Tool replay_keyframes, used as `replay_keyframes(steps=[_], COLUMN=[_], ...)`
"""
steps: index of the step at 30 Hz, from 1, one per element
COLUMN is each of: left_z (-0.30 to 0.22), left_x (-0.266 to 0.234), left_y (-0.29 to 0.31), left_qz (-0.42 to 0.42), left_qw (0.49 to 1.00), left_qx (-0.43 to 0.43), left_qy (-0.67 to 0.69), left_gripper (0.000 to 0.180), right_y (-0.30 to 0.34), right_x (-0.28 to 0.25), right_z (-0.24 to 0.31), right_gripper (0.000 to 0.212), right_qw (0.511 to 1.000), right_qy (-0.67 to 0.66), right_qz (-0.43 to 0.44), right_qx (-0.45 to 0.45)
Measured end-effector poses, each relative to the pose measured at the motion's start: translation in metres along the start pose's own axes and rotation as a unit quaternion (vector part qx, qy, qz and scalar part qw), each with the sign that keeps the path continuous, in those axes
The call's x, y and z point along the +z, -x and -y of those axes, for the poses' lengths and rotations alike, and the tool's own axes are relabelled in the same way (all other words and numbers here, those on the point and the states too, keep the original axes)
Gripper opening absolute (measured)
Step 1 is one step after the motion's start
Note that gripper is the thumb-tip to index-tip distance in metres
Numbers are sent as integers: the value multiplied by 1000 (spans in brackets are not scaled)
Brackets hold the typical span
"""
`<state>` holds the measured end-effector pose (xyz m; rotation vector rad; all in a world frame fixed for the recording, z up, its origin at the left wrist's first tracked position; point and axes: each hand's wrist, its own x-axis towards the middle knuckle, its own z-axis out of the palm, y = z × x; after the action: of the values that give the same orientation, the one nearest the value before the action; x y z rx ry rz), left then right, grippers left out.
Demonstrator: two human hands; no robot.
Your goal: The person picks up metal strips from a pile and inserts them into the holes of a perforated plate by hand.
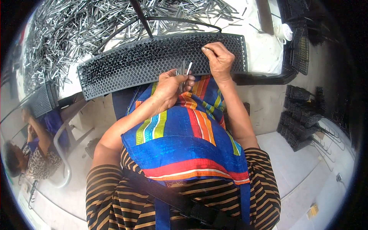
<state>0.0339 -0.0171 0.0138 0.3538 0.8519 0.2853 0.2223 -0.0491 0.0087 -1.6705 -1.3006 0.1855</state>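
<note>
A long black perforated rack [143, 71] lies across in front of me, its upper rows of holes filled with short dark pieces standing in them. My left hand [168, 90] is closed round a small bunch of thin dark metal strips [183, 67], held low at the rack's near edge. One strip [189, 68] in the bunch catches the light and looks white. Over the right part of the rack, my right hand [220, 60] pinches thumb and forefinger together just above the holes. Whatever sits between those fingertips is too small to make out.
A large heap of loose dark strips [73, 36] covers the white table [264, 57] beyond the rack. Dark racks with wire hooks [297, 119] are stacked at the right. Another person [40, 153] works at the left near a metal chair [61, 153].
</note>
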Motion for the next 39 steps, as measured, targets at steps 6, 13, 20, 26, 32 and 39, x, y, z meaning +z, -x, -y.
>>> replay_keyframes(steps=[6,13,20,26,32,39], left_z=[3,3,0,0,-5,-7], left_x=[0,-3,-2,-5,-2,-13], left_y=[0,-2,-1,-1,5,5], left_qz=[9,19,11,18,22,-46], left_qw=[1000,1000,1000,999,999,998], left_qx=[4,1,-3,-3,0,38], left_qy=[-1,19,25,41,33,-30], left_gripper=[12,13,12,13,14,15], right_y=[0,0,-9,-11,19,13], right_x=[4,6,6,6,9,36], right_z=[9,7,13,21,38,38], right_gripper=[7,8,6,10,11,1], right_qw=[997,990,988,983,921,951], right_qy=[81,111,127,158,-229,-227], right_qz=[5,46,64,64,175,-1], right_qx=[-5,-78,-55,-73,263,209])
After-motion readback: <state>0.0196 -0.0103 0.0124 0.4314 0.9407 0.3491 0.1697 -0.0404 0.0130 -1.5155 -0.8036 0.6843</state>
